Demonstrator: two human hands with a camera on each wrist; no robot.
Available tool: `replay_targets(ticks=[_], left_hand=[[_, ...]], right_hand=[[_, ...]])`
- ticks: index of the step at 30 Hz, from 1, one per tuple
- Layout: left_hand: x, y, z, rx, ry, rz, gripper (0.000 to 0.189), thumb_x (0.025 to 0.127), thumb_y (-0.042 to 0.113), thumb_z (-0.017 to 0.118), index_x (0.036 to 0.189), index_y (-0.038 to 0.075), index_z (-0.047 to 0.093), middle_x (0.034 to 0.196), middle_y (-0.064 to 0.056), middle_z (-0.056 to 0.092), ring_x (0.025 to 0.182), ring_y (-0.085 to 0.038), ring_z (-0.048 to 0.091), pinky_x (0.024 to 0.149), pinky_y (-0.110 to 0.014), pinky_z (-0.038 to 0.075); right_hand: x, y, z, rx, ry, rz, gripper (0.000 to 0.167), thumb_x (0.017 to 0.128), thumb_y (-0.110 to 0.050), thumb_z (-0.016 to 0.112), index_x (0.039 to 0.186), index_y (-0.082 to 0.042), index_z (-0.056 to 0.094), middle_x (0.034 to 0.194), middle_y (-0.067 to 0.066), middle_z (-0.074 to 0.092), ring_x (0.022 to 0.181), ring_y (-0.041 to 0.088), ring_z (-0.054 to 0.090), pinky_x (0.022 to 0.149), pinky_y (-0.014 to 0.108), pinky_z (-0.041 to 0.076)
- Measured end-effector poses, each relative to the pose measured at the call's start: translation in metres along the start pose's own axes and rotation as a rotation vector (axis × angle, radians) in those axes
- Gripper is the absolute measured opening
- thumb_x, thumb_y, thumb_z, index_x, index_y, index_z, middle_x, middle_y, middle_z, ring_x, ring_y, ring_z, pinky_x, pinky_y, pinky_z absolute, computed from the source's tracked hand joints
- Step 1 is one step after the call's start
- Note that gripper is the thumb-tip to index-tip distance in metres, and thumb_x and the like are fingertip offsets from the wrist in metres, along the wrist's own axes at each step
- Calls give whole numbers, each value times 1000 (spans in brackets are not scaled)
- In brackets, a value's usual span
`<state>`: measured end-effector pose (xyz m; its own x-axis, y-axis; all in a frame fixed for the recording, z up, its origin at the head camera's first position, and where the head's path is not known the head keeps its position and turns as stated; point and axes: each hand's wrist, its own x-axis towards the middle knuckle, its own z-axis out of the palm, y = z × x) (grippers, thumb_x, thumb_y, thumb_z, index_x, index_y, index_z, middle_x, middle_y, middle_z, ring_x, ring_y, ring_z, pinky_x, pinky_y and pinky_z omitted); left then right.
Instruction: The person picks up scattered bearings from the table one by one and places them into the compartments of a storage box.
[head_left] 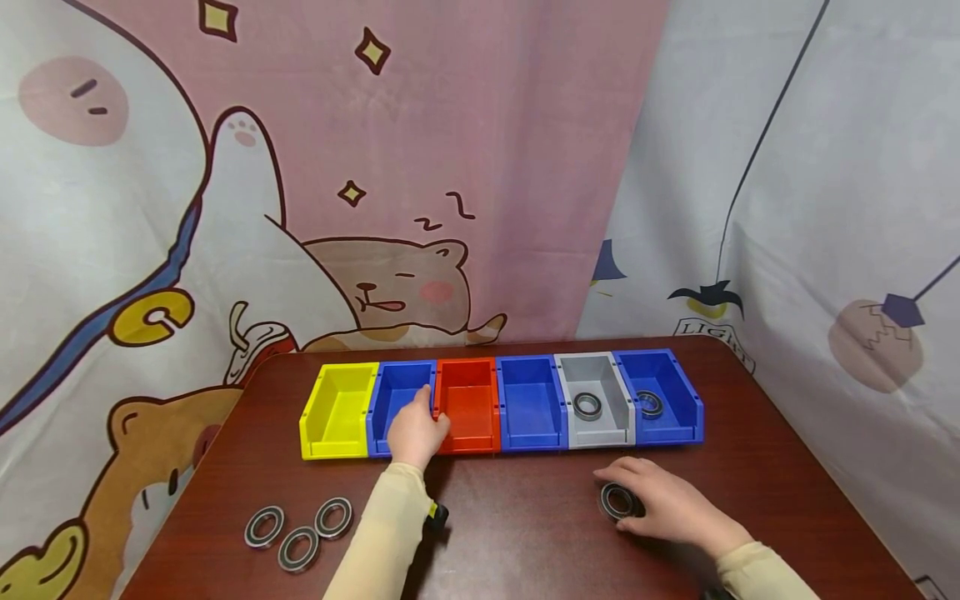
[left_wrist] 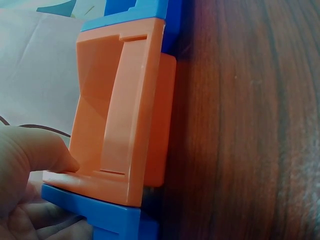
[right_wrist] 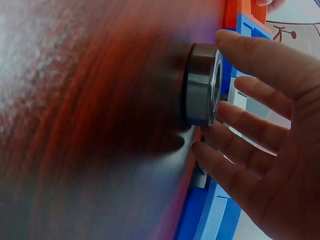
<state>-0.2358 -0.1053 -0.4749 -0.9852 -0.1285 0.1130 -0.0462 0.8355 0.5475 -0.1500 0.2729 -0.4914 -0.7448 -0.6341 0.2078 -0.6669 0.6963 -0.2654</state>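
So the metal ring I'm watching is over at the right hand, on the near side of the gray bin. Thumb's at one edge of it and the fingers curve round the other, so that hand's holding the ring pretty narrow. Can't tell from my feeds if it's touching the surface or just off it.

The left hand is well apart from that ring, up at the row of bins. It's pinching the walls where the red bin meets the blue bin on its left: thumb inside the red one, fingers on the blue side, which the left wrist cam shows nicely.

Left of those two sits the yellow bin. Going right from red you get another blue bin, then gray, then a blue one at the end. There's one ring lying in the gray bin and one in the end blue bin.

Three loose rings sit on the surface, left of the left sleeve. Behind it all hangs a cartoon curtain.
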Motion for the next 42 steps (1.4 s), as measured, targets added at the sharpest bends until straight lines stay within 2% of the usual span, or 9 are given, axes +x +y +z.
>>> replay_targets(ticks=[18, 28, 34, 42], left_hand=[[0, 1, 1, -3, -10, -17, 62, 86, 21, 68, 143, 4, 51, 124, -21, 65, 94, -38, 66, 76, -53, 55], [1, 1, 1, -4, -12, -18, 62, 87, 21, 69, 143, 3, 51, 124, -22, 64, 94, -38, 66, 76, -53, 55], [0, 1, 2, -5, -9, -19, 62, 87, 21, 69, 143, 3, 51, 125, -21, 65, 96, -39, 66, 77, -54, 55], [1, -1, 4, 14, 34, 8, 60, 84, 20, 68, 139, 3, 55, 112, -22, 69, 85, -38, 67, 66, -51, 54]], right_hand=[[6, -4, 2, -63, -92, 3, 46, 71, -23, 86, 114, -14, 70, 104, -6, 60, 95, 14, 57, 77, 36, 54], [8, -4, 4, -67, -47, -16, 44, 68, -20, 87, 108, -11, 71, 101, -6, 62, 92, 14, 57, 77, 36, 53], [9, -2, 7, -34, 27, -55, 44, 66, -19, 87, 107, -13, 71, 102, -7, 61, 91, 13, 57, 77, 36, 53], [26, -8, 2, 8, 112, -86, 47, 65, -19, 87, 109, -12, 71, 107, -5, 64, 99, 15, 61, 85, 39, 53]])
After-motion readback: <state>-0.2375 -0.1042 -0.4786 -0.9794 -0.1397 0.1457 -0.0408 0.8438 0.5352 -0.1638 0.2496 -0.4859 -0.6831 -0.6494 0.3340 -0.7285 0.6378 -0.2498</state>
